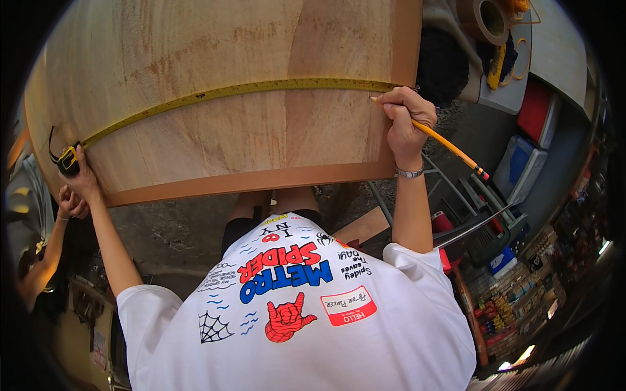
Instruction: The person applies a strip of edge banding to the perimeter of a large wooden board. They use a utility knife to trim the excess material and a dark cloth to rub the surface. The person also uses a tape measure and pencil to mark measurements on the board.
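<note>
A wide plywood board (228, 143) with brown edging lies in front of me. Across it, from left to right, runs the yellow blade (248, 88) of a tape measure. My left hand (85, 182) is closed around the yellow-and-black case of the tape measure (68, 163) by the board's left edge. At the right edge, my right hand (409, 124) grips a yellow pencil (456, 151), its tip pointing left just below the blade. The fingers of that hand rest at the blade's far end, which they partly hide.
Another person's hand (72, 204) is just below my left hand. At the upper right, a brown tape roll (490, 21) and a yellow cutter knife (496, 67) lie on a light surface. Red (537, 112) and blue-and-clear bins (520, 168) stand to the right, near metal bars (435, 171).
</note>
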Motion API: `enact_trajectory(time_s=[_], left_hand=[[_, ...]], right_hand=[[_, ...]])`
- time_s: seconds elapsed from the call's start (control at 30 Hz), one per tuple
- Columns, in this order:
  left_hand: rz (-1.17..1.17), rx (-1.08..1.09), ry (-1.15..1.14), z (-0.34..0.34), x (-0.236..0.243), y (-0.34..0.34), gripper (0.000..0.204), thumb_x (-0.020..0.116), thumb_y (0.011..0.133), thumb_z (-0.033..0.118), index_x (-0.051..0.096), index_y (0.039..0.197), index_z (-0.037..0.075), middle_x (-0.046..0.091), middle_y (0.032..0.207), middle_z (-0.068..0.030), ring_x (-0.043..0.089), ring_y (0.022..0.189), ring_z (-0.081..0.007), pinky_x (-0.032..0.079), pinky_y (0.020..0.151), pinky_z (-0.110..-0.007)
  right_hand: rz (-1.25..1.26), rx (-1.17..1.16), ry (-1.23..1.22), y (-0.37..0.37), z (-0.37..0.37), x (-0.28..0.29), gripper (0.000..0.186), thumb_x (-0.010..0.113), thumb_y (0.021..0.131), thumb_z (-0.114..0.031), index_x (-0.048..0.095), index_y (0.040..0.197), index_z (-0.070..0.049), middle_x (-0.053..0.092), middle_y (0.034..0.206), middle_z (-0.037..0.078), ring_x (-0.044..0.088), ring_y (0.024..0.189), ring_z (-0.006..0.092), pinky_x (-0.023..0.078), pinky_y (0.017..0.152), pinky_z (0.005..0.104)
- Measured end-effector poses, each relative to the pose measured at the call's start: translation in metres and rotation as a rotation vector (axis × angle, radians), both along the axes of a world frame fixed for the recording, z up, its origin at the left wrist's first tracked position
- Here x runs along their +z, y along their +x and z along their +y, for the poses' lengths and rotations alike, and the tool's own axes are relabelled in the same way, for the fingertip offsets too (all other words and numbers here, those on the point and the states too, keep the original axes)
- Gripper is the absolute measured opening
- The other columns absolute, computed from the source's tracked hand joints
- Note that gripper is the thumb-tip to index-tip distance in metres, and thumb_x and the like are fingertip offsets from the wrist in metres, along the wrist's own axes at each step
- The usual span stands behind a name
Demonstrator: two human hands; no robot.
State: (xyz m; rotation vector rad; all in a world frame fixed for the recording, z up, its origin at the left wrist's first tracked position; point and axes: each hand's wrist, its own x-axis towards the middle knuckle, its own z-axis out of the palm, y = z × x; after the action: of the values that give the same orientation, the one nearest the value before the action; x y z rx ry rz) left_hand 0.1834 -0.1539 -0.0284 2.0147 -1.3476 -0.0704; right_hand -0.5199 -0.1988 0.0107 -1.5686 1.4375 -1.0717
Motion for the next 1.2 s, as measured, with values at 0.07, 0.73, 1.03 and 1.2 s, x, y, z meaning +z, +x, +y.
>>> enact_trajectory(time_s=[0.07, 0.73, 1.03, 1.2], left_hand=[[-0.001, -0.007, -0.003, -0.001, 0.000, -0.002, 0.056, 0.088, 0.087, 0.028, 0.059, 0.119, -0.008, 0.071, 0.115, -0.0140, 0.068, 0.104, -0.0187, 0.053, 0.095, -0.031], [-0.009, -0.006, 0.017, 0.000, 0.001, -0.003, 0.057, 0.087, 0.087, 0.027, 0.058, 0.121, -0.008, 0.070, 0.122, -0.0163, 0.067, 0.108, -0.0204, 0.053, 0.097, -0.032], [-0.009, 0.001, 0.015, 0.003, 0.001, -0.009, 0.061, 0.084, 0.090, 0.028, 0.054, 0.129, -0.008, 0.066, 0.129, -0.0167, 0.064, 0.114, -0.0220, 0.050, 0.101, -0.033], [0.201, 0.029, 0.074, 0.008, -0.004, -0.009, 0.063, 0.082, 0.092, 0.027, 0.050, 0.137, -0.004, 0.059, 0.133, -0.0133, 0.057, 0.119, -0.0204, 0.044, 0.105, -0.031]], right_hand=[[0.002, -0.026, 0.019, 0.005, -0.003, 0.004, 0.010, 0.056, 0.076, 0.002, 0.066, 0.073, 0.003, 0.061, 0.061, 0.008, 0.052, 0.053, 0.0142, 0.038, 0.053, 0.0282], [0.012, -0.010, 0.020, 0.005, -0.002, 0.006, 0.012, 0.054, 0.078, 0.005, 0.066, 0.075, 0.003, 0.060, 0.063, 0.008, 0.052, 0.055, 0.0145, 0.040, 0.054, 0.0280], [-0.095, -0.279, 0.013, -0.010, -0.010, 0.030, 0.024, 0.064, 0.104, -0.023, 0.069, 0.117, -0.003, 0.071, 0.104, 0.006, 0.065, 0.085, 0.0110, 0.051, 0.071, 0.0248], [0.711, 0.142, -0.207, -0.034, -0.020, 0.040, 0.036, 0.081, 0.080, -0.008, 0.071, 0.114, -0.007, 0.067, 0.116, 0.011, 0.066, 0.101, 0.0293, 0.055, 0.081, 0.0381]])
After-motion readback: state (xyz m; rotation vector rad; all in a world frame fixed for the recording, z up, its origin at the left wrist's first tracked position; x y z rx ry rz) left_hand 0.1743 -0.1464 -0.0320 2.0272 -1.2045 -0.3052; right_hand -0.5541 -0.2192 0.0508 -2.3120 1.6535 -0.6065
